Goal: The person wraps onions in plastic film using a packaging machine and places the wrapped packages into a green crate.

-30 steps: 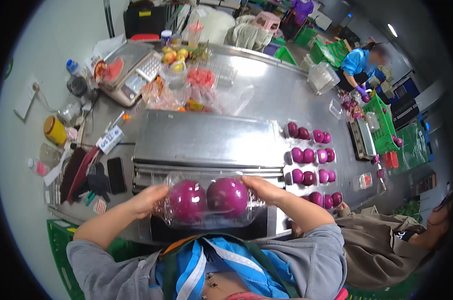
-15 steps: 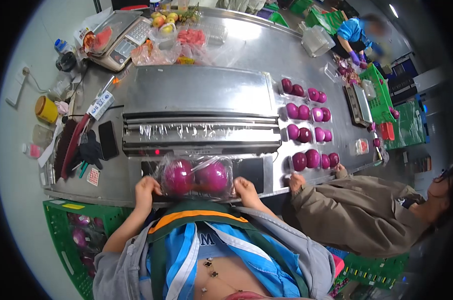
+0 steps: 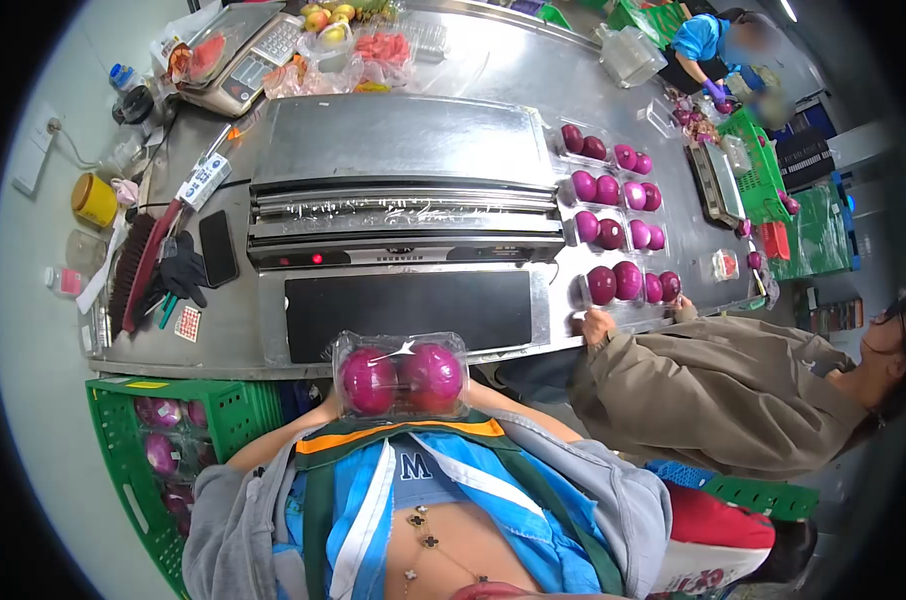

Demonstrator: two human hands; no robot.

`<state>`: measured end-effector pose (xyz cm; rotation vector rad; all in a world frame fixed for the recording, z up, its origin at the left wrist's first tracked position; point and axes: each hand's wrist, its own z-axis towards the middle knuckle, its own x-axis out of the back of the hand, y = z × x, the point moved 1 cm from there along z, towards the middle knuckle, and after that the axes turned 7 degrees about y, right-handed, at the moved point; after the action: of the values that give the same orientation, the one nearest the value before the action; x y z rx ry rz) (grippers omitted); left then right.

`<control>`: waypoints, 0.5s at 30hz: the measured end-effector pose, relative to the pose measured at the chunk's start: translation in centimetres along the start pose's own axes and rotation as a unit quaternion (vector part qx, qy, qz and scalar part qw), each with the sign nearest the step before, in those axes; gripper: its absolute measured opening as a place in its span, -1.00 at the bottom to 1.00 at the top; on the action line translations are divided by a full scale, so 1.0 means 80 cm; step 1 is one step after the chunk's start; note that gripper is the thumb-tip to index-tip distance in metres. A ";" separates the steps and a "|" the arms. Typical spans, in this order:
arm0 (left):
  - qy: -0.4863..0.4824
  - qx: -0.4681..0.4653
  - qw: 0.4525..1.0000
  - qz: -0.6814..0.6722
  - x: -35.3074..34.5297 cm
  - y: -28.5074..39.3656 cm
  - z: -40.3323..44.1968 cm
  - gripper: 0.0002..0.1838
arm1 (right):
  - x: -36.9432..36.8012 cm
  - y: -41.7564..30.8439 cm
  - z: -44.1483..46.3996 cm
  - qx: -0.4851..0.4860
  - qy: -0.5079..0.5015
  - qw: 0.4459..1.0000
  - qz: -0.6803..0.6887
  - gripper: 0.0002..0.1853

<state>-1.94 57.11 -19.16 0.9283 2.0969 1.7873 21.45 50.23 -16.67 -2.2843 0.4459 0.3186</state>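
Close to my apron, beyond the table's front edge, is a clear plastic tray of two red onions (image 3: pixel 401 375), tilted toward me with shiny film over it. My left hand (image 3: pixel 331 406) holds it at the left side, and my right hand (image 3: pixel 476 396) holds it at the right. The tray hides most of my fingers. Past it lies the wrapping machine (image 3: pixel 403 235), with a small red light lit and its black plate (image 3: pixel 408 312) bare.
Several trays of red onions (image 3: pixel 613 230) stand right of the machine. A co-worker's hand (image 3: pixel 598 326) touches the nearest trays. A green crate (image 3: pixel 118 430) holding packed onions stands below left. A phone (image 3: pixel 218 249), a brush (image 3: pixel 138 270) and a scale (image 3: pixel 238 75) lie left.
Both hands have brought the onion tray off the machine's front plate, toward my body. It now tilts toward me, and its film looks smoother. My view has shifted slightly.
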 end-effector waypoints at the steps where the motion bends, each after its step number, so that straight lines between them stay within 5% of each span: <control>1: -0.020 0.038 0.994 -0.100 -0.016 0.019 0.009 -0.70 | -0.009 -0.010 -0.003 0.004 -0.016 1.000 -0.018 -0.65; 4: -0.099 0.127 0.942 -0.296 -0.029 0.058 0.016 -0.67 | -0.027 -0.058 -0.042 0.034 -0.047 0.997 -0.045 -0.64; 7: -0.169 0.123 0.900 -0.383 -0.010 0.096 -0.001 -0.62 | -0.048 -0.131 -0.121 0.103 -0.143 0.980 -0.091 -0.63; 9: -0.206 0.098 0.883 -0.409 0.004 0.130 -0.014 -0.58 | -0.064 -0.150 -0.127 0.127 -0.198 0.935 -0.265 -0.62; 11: -0.214 0.072 0.884 -0.410 0.016 0.151 -0.030 -0.54 | -0.060 -0.156 -0.100 0.156 -0.175 0.824 -0.515 -0.61; 13: -0.211 0.008 0.896 -0.390 0.021 0.166 -0.043 -0.49 | -0.068 -0.202 -0.122 0.108 -0.151 0.966 -0.182 -0.34; 15: -0.175 -0.108 0.922 -0.329 0.033 0.172 -0.059 -0.44 | -0.116 -0.218 -0.140 0.183 -0.264 0.880 -0.350 -0.16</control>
<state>-2.29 55.63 -4.45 0.3684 1.6635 1.3397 21.21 55.16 5.53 -1.7362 -0.5546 0.4180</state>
